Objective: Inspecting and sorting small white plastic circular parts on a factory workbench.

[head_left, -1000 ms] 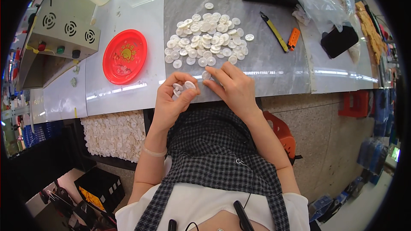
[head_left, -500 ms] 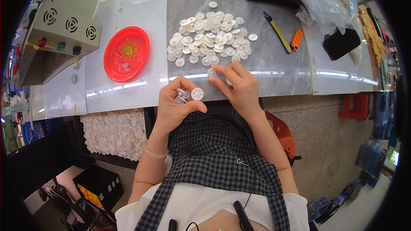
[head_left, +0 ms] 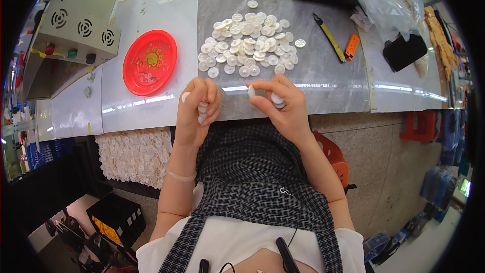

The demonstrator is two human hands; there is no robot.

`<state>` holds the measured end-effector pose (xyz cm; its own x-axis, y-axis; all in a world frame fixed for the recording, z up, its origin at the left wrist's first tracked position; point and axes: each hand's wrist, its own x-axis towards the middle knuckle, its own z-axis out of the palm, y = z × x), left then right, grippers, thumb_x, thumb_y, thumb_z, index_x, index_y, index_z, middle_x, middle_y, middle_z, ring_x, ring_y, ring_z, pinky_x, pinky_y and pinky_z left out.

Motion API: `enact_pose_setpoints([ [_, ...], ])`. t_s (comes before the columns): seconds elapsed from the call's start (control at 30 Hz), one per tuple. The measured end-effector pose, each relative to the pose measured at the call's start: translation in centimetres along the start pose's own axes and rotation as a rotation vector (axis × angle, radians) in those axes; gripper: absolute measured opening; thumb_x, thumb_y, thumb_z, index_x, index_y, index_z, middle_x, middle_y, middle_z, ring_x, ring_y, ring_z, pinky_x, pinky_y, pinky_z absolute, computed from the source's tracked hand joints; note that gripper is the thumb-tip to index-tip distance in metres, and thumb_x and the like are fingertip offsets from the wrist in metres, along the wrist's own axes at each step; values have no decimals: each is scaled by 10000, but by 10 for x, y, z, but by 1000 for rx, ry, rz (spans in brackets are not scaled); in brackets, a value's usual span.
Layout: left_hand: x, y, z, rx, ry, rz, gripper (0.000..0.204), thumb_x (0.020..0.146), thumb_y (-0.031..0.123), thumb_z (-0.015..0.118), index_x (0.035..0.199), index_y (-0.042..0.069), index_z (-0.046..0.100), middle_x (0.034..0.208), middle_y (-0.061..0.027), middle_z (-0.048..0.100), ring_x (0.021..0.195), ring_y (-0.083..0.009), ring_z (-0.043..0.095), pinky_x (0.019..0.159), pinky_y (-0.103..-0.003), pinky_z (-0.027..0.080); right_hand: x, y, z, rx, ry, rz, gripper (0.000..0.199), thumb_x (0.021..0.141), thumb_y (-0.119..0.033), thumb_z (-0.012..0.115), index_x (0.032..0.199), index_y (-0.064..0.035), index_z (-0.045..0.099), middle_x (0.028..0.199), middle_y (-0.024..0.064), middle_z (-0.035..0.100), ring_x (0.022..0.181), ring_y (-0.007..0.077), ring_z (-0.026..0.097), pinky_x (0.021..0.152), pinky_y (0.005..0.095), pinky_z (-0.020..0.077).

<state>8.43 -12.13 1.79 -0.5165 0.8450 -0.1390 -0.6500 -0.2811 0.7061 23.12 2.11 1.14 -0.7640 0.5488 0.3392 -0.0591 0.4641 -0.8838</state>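
Note:
Over the table's near edge, my left hand [head_left: 198,102] is curled around several small white plastic discs [head_left: 202,113]; one more sticks out by the thumb. To its right, my right hand [head_left: 283,102] pinches a single white disc [head_left: 251,91] edge-on between thumb and forefinger. Other white discs [head_left: 277,99] are tucked against its palm under the curled fingers. Just beyond both hands spreads a loose heap of similar round white discs [head_left: 247,40], some showing a spoked face and a small centre stub.
A red plate [head_left: 150,62] with small clear bits lies left of the heap. A grey metal box with knobs [head_left: 76,30] stands far left. At right lie a yellow cutter [head_left: 329,38], an orange tool [head_left: 352,47] and a black phone [head_left: 404,52]. A bin of white parts [head_left: 134,156] sits below the edge.
My left hand has turned and closed over its discs, moving slightly left and away from me. The disc pinched in my right hand now shows its edge instead of its face.

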Motion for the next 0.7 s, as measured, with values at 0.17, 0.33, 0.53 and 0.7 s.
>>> enact_pose_setpoints([
  [0.17,14,1,21,595,137,-46,156,983,208,517,954,57,546,698,-2,502,570,-81,430,440,-192,322,-6,8,-16,789,1,322,280,929,-258,574,1097,-37,611,805,-17,472,629,64,390,505,194,291],
  [0.33,26,-18,29,1489,76,374,173,950,203,574,1038,59,538,697,-112,600,585,-261,602,544,-365,451,0,0,-18,1257,93,341,355,981,-361,465,1155,-54,500,879,-13,442,620,65,354,493,177,282],
  [0.53,35,-19,36,1727,39,378,180,915,212,607,942,62,510,725,-104,634,637,-296,636,542,-390,465,12,21,-26,1054,28,395,237,975,-253,534,978,-26,601,786,-15,492,571,86,390,507,194,339],
  [0.7,34,-20,36,1813,26,386,163,913,193,601,902,66,499,721,-97,629,642,-295,639,542,-395,476,23,6,-8,-331,88,33,115,821,-165,727,876,-71,689,679,11,515,598,103,553,497,266,416],
])
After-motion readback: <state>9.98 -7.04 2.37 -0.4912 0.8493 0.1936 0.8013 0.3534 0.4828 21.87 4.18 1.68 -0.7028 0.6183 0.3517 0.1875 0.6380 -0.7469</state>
